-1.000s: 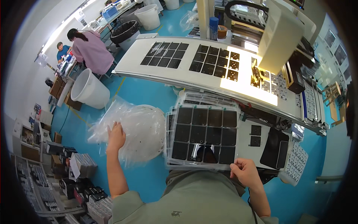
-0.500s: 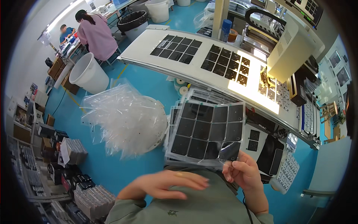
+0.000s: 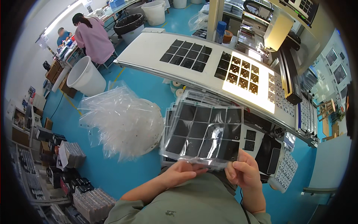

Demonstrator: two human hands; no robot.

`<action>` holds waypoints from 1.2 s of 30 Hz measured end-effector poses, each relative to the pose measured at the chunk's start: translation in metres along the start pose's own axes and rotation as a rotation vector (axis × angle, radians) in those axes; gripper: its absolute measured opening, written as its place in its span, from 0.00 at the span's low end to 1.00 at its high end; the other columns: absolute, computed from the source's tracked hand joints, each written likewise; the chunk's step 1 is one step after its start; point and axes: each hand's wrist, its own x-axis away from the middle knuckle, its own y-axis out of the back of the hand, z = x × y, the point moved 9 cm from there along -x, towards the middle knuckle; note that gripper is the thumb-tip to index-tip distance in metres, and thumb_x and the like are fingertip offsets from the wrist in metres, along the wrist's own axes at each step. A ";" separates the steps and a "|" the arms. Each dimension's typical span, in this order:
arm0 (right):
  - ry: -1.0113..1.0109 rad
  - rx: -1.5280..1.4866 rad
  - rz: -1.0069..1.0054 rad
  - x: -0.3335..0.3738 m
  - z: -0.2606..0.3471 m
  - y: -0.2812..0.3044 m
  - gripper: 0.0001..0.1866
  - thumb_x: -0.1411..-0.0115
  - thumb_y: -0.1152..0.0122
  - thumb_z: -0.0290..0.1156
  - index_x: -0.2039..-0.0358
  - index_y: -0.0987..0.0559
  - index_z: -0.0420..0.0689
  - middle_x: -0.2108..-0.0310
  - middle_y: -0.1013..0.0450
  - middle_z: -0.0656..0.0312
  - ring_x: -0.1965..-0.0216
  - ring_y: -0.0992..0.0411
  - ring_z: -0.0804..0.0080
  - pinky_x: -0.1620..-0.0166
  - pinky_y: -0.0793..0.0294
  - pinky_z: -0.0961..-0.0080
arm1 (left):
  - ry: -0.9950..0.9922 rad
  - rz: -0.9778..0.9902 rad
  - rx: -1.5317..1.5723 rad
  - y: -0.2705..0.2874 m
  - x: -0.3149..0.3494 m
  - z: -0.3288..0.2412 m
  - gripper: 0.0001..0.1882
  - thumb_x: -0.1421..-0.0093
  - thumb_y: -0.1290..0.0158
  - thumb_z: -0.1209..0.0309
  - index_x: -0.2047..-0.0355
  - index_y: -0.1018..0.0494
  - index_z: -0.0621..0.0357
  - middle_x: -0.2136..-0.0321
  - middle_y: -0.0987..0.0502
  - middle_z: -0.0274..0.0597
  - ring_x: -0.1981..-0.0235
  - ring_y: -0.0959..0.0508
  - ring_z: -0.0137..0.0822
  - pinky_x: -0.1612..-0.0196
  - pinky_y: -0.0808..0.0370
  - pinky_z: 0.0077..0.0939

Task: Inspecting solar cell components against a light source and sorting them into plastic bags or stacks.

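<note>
While the right hand (image 3: 244, 172) pinches the near right corner of a clear plastic sheet of black rectangular panels (image 3: 199, 128) between thumb and fingers, the left hand (image 3: 182, 173) is up against the near edge of that same sheet, palm roughly inward, fingers partly tucked by the edge. Can't tell whether those left fingers actually grip it or just touch it, sorry. Sheet's right in front of the person's belly, above a stack of similar sheets (image 3: 201, 95), with panels in rows and bright glare streaks on the plastic.

Off to the left there's a big messy heap of crumpled clear film (image 3: 112, 121), sitting partly on a round white top (image 3: 156, 112). Right of the sheet you get two small black panels (image 3: 250, 140) on a white surface, plus a black phone-like slab (image 3: 274, 160) and a pale tray of small parts (image 3: 287, 166).

Across the front runs a long white conveyor table (image 3: 140, 52) carrying two grids of black panels, the right one mostly lit up under a cream machine head (image 3: 278, 30). A blue can (image 3: 220, 30) stands behind it. Further back, a co-worker in a pink top (image 3: 96, 41) is near a white bin (image 3: 85, 76).
</note>
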 end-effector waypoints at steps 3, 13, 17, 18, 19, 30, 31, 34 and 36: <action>-0.058 0.046 -0.056 0.005 -0.017 0.011 0.18 0.32 0.47 0.26 0.44 0.32 0.35 0.79 0.30 0.53 0.84 0.36 0.71 0.82 0.39 0.77 | -0.200 -0.016 0.090 -0.001 0.021 -0.045 0.27 0.28 0.54 0.82 0.30 0.40 0.59 0.27 0.40 0.55 0.24 0.42 0.51 0.24 0.41 0.57; -0.290 0.339 0.045 0.018 -0.064 0.037 0.25 0.29 0.46 0.26 0.32 0.34 0.37 0.71 0.22 0.57 0.77 0.28 0.78 0.76 0.33 0.83 | -0.412 -0.520 -0.024 0.054 0.046 -0.125 0.25 0.28 0.60 0.80 0.31 0.38 0.60 0.38 0.25 0.53 0.39 0.22 0.46 0.38 0.22 0.55; -0.215 0.467 -0.120 0.016 -0.054 0.055 0.26 0.29 0.46 0.25 0.32 0.31 0.35 0.70 0.21 0.60 0.76 0.27 0.79 0.74 0.32 0.84 | -0.729 -0.726 -0.156 0.079 0.069 -0.213 0.25 0.30 0.57 0.81 0.33 0.35 0.61 0.46 0.21 0.48 0.49 0.18 0.39 0.43 0.19 0.43; -0.184 0.457 -0.143 0.016 -0.049 0.059 0.25 0.30 0.45 0.25 0.34 0.30 0.36 0.69 0.21 0.61 0.75 0.27 0.80 0.73 0.32 0.85 | -0.892 -0.777 -0.196 0.083 0.080 -0.241 0.25 0.30 0.56 0.81 0.33 0.35 0.60 0.48 0.21 0.45 0.54 0.18 0.36 0.46 0.17 0.38; -0.164 0.436 -0.132 0.017 -0.045 0.061 0.23 0.30 0.43 0.25 0.35 0.28 0.36 0.69 0.21 0.61 0.74 0.26 0.81 0.73 0.32 0.86 | -0.908 -0.793 -0.209 0.090 0.084 -0.263 0.25 0.30 0.55 0.81 0.33 0.35 0.60 0.51 0.21 0.42 0.59 0.18 0.31 0.54 0.18 0.31; -0.029 0.479 -0.425 0.034 -0.012 0.102 0.18 0.30 0.45 0.28 0.43 0.23 0.35 0.70 0.20 0.61 0.74 0.26 0.79 0.70 0.28 0.83 | -1.111 -0.690 -0.240 0.299 -0.001 -0.555 0.18 0.33 0.57 0.82 0.43 0.31 0.62 0.51 0.22 0.45 0.57 0.19 0.39 0.52 0.18 0.41; -0.027 0.458 -0.415 0.033 -0.011 0.101 0.18 0.30 0.45 0.28 0.43 0.22 0.35 0.71 0.20 0.60 0.74 0.26 0.79 0.70 0.28 0.83 | -1.083 -0.737 -0.309 0.327 -0.013 -0.565 0.18 0.33 0.56 0.80 0.43 0.31 0.62 0.50 0.22 0.46 0.55 0.19 0.41 0.49 0.19 0.43; 0.021 0.479 -0.511 0.034 -0.002 0.105 0.17 0.31 0.45 0.28 0.44 0.22 0.33 0.70 0.20 0.59 0.74 0.25 0.79 0.69 0.27 0.82 | -0.864 -1.077 -0.996 0.385 -0.035 -0.583 0.18 0.33 0.54 0.75 0.43 0.32 0.64 0.45 0.23 0.49 0.48 0.20 0.48 0.43 0.22 0.49; 0.019 0.470 -0.544 0.034 0.000 0.106 0.17 0.30 0.45 0.28 0.45 0.22 0.33 0.71 0.20 0.59 0.74 0.25 0.78 0.69 0.27 0.81 | -0.646 -1.258 -0.827 0.431 -0.043 -0.559 0.20 0.32 0.50 0.70 0.42 0.32 0.65 0.42 0.25 0.52 0.41 0.23 0.52 0.37 0.26 0.56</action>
